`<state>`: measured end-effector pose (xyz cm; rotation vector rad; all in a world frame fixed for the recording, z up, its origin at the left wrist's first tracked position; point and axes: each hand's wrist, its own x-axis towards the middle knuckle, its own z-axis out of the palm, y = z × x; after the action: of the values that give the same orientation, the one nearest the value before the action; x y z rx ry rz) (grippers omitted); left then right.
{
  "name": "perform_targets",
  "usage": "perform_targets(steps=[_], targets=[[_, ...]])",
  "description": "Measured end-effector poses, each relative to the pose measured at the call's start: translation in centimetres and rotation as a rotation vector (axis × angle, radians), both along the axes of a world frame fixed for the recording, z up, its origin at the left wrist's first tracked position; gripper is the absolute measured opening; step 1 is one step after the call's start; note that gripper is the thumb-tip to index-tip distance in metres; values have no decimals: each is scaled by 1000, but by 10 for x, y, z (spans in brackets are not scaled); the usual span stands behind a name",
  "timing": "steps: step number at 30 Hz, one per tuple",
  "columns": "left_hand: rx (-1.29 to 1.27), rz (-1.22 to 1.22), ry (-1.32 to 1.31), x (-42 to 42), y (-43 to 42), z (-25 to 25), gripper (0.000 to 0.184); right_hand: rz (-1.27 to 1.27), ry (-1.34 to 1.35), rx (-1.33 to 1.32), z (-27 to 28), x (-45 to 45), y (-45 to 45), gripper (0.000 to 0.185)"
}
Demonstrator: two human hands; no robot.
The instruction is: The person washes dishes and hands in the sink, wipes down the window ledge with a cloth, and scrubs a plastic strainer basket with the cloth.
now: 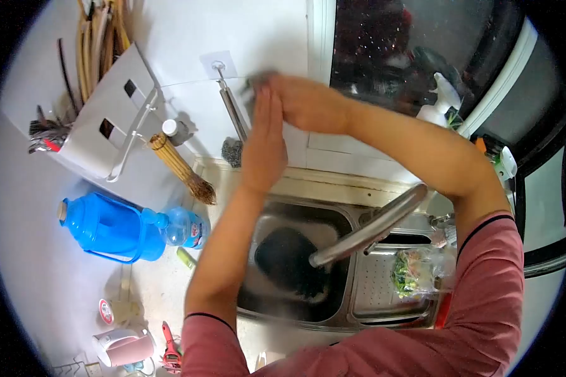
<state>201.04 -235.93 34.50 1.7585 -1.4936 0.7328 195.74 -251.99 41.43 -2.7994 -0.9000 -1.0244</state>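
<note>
Both hands are raised against the white wall above the sink. My left hand [266, 147] points upward, its fingers straight and side by side, their tips close to my right hand. My right hand [311, 105] is curled at the left fingertips, over a dark grey blurred thing [258, 85] whose kind I cannot make out. Just left of them, a steel-handled scrubber [231, 110] with a grey wire head hangs from an adhesive wall hook [217, 65]. Below the hands lies the sink basin [289, 210], with a dark round shape [292, 261] in it.
A metal faucet [371, 225] reaches over the basin. On the drainboard [371, 295] lies a plastic bag with greens [415, 271]. Leftward are a bamboo brush [176, 164], a utensil rack [104, 119], a blue thermos jug [110, 226] and a plastic bottle [185, 227]. A spray bottle [440, 103] stands by the window.
</note>
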Motion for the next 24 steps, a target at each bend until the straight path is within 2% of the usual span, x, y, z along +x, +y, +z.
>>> perform_targets(steps=[1, 3, 5, 6, 9, 12, 15, 17, 19, 20, 21, 22, 23, 24], targets=[[43, -20, 35, 1, 1, -41, 73, -18, 199, 72, -28, -8, 1, 22], [212, -55, 281, -21, 8, -91, 76, -33, 403, 87, -73, -20, -6, 25], [199, -21, 278, -41, 2, -112, 81, 66, 278, -241, -93, -21, -21, 29], [187, -2, 276, -50, -1, -117, 85, 119, 213, -409, -99, -22, -27, 33], [176, 11, 464, -67, -3, -108, 85, 140, 195, -563, -99, -23, -28, 30], [163, -22, 606, -71, 3, -87, 84, 144, 387, -537, -79, -27, -21, 34], [43, -58, 173, -61, 4, -14, 78, -125, 444, 76, -2, -52, -6, 34], [-60, -54, -76, -55, -8, 63, 73, 41, -181, 193, 49, -56, -18, 32], [-127, -1, -424, -38, -28, 140, 62, 49, -618, 224, 102, -47, -25, 33], [-179, -33, -501, -30, -40, 181, 57, -6, -659, 331, 121, -35, -28, 36], [-231, -65, -576, -26, -51, 217, 53, 46, -651, 495, 139, -28, -24, 33], [-195, 8, -634, -26, -57, 244, 49, 113, -649, 661, 156, -20, -20, 30], [-157, 87, -689, -26, -59, 262, 46, 296, -588, 880, 170, -13, -12, 24], [-75, 102, -698, -25, -55, 271, 43, 866, -246, 1141, 167, 13, -22, 27]])
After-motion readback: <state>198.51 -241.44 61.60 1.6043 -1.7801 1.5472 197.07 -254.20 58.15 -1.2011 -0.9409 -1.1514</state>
